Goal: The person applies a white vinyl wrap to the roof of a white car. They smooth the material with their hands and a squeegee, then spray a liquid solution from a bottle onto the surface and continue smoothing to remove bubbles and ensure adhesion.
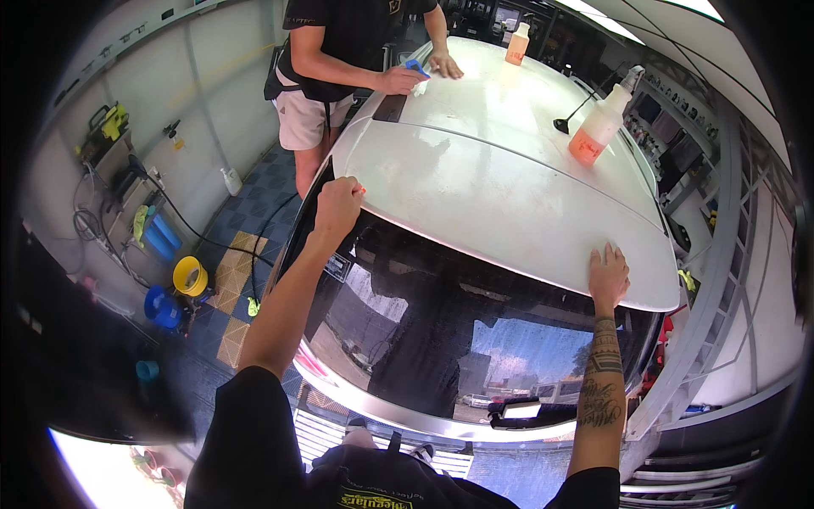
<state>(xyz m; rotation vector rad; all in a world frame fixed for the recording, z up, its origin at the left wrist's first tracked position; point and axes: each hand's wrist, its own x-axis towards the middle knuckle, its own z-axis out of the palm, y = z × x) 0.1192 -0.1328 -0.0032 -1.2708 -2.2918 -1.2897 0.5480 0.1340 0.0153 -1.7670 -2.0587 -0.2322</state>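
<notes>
A white car roof [475,127] with a rear spoiler panel [500,208] stretches away in front of me, above the dark rear window [424,314]. My left hand [339,208] is closed at the panel's left corner, and a small orange edge of what it grips peeks out by the fingers; its kind is hidden. Flat on the panel near its right rear edge lies my right hand [609,276], fingers stretched out and holding nothing. Water film or wet streaks show on the white paint.
On the roof stand two spray bottles of orange liquid, one nearer [598,127] and one farther [516,46], beside a black antenna [561,125]. A co-worker [348,51] at the left side holds a blue item [415,68]. Yellow [190,276] and blue buckets [161,307] sit left.
</notes>
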